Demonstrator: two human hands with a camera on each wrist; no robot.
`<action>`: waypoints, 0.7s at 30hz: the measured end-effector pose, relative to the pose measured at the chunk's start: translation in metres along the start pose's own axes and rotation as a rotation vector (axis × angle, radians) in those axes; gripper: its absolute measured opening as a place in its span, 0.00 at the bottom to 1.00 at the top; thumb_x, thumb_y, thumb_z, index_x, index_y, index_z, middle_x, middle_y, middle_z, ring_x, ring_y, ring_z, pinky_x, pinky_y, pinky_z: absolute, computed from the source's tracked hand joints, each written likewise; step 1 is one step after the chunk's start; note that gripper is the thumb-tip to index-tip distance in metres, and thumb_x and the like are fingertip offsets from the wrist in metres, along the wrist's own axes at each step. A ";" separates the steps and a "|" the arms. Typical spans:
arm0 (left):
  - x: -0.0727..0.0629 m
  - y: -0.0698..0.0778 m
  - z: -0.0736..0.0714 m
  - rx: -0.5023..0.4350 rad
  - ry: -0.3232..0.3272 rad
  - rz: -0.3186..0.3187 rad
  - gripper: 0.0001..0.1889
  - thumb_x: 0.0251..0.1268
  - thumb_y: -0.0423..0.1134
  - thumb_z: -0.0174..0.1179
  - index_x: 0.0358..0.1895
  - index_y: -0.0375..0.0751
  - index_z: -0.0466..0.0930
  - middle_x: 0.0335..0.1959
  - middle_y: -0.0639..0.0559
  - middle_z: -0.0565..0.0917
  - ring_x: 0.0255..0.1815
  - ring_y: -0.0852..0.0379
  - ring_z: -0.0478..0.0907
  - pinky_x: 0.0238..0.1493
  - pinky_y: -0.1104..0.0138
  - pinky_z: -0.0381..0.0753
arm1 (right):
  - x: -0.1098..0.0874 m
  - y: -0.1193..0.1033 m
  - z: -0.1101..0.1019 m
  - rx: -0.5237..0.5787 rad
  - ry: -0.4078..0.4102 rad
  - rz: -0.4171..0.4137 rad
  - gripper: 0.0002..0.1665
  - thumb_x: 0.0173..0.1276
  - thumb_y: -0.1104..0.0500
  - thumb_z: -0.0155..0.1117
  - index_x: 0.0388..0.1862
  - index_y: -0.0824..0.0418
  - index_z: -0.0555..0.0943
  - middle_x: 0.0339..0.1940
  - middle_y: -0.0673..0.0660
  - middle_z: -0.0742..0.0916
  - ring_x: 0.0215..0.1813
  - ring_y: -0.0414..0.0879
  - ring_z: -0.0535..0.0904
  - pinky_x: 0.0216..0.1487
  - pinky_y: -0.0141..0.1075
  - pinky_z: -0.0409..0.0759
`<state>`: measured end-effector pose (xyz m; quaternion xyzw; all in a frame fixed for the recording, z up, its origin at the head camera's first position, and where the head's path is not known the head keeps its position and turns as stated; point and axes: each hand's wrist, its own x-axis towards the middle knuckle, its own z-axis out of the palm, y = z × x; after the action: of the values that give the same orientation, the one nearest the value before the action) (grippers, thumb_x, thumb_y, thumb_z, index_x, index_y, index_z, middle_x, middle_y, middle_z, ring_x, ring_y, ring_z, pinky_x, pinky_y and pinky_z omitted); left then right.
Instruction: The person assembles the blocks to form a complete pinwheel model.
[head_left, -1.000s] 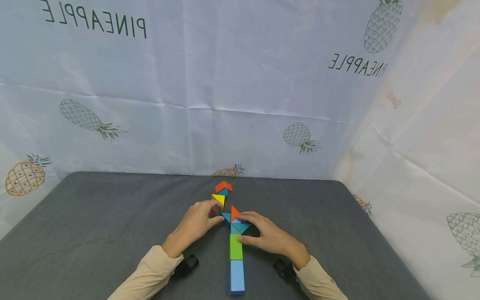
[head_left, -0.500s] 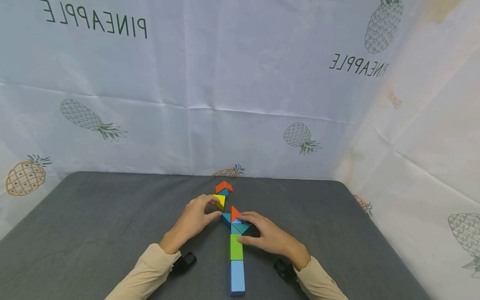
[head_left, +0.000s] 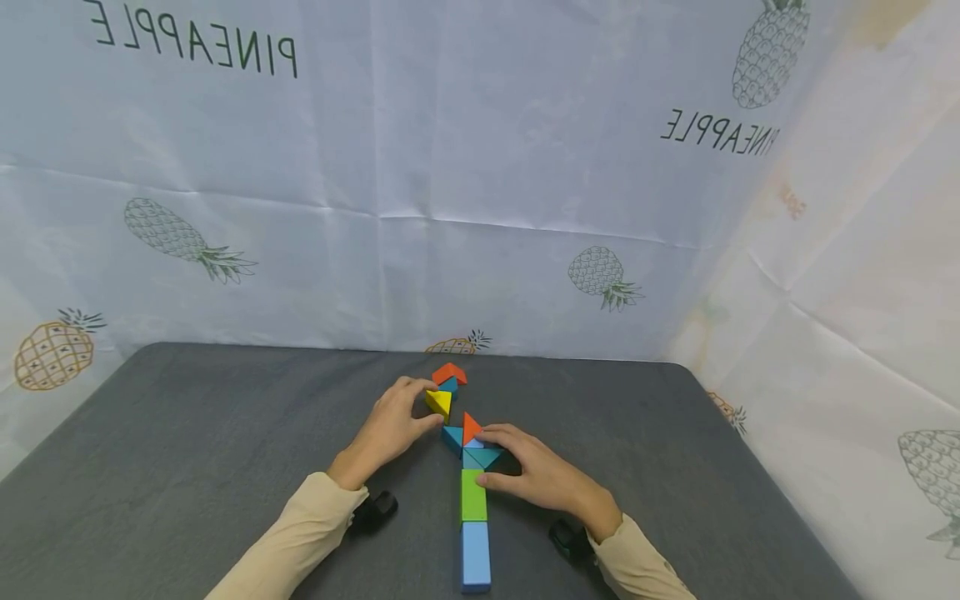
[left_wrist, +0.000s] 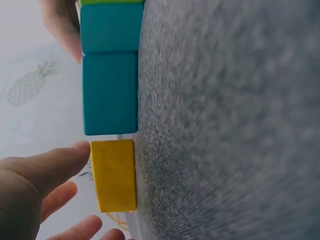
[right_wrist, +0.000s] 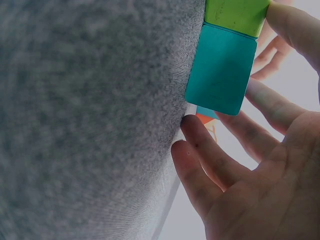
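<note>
My left hand (head_left: 390, 423) curves about a yellow triangular block (head_left: 438, 404) on the table, thumb on the near side, index finger on the far side. In the left wrist view the thumb tip is right at a corner of the yellow block (left_wrist: 115, 175), the other fingers spread beyond it. My right hand (head_left: 543, 475) rests beside a line of blocks. Its thumb touches a green block (head_left: 473, 496); its index finger reaches an orange triangular block (head_left: 471, 429). Teal triangular blocks stand left (head_left: 453, 440) and right (head_left: 483, 457) of the line.
A light blue rectangular block (head_left: 476, 556) extends the line toward the near edge. Beyond the yellow block lie a blue triangular block (head_left: 448, 387) and an orange angled block (head_left: 449, 373). A pineapple-print cloth (head_left: 480, 167) hangs behind the dark grey table (head_left: 225, 433).
My left hand has moved from near the left teal block up and away to the yellow block, which has turned slightly. My right hand stays where it was.
</note>
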<state>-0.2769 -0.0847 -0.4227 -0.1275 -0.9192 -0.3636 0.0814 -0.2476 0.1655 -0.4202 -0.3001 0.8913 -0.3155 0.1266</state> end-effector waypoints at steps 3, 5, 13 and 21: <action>0.004 -0.001 0.000 0.009 -0.021 0.000 0.26 0.59 0.39 0.72 0.61 0.39 0.79 0.59 0.38 0.77 0.58 0.40 0.76 0.58 0.45 0.76 | 0.001 0.000 0.000 -0.002 -0.003 0.001 0.38 0.71 0.37 0.59 0.74 0.53 0.68 0.74 0.55 0.71 0.73 0.53 0.69 0.69 0.56 0.70; 0.006 -0.002 0.000 0.012 -0.039 0.000 0.25 0.60 0.40 0.71 0.61 0.39 0.78 0.60 0.38 0.77 0.59 0.39 0.76 0.59 0.44 0.76 | 0.001 0.000 0.000 -0.002 -0.003 0.001 0.39 0.71 0.37 0.59 0.74 0.53 0.68 0.74 0.56 0.71 0.73 0.53 0.69 0.69 0.57 0.70; 0.013 0.000 0.002 0.020 -0.103 -0.029 0.24 0.61 0.42 0.70 0.60 0.40 0.79 0.60 0.40 0.78 0.59 0.42 0.76 0.60 0.47 0.76 | 0.001 0.000 0.000 0.002 -0.007 0.007 0.38 0.71 0.37 0.59 0.74 0.53 0.68 0.75 0.57 0.70 0.74 0.55 0.68 0.68 0.58 0.69; 0.016 0.000 0.003 0.055 -0.090 -0.046 0.14 0.64 0.37 0.67 0.52 0.40 0.81 0.50 0.44 0.83 0.49 0.49 0.80 0.52 0.54 0.80 | 0.000 0.000 0.000 0.002 0.006 -0.006 0.39 0.71 0.37 0.59 0.74 0.53 0.68 0.74 0.55 0.71 0.73 0.53 0.69 0.69 0.56 0.70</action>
<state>-0.2922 -0.0801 -0.4208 -0.1206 -0.9343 -0.3338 0.0350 -0.2475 0.1659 -0.4207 -0.3016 0.8905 -0.3176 0.1231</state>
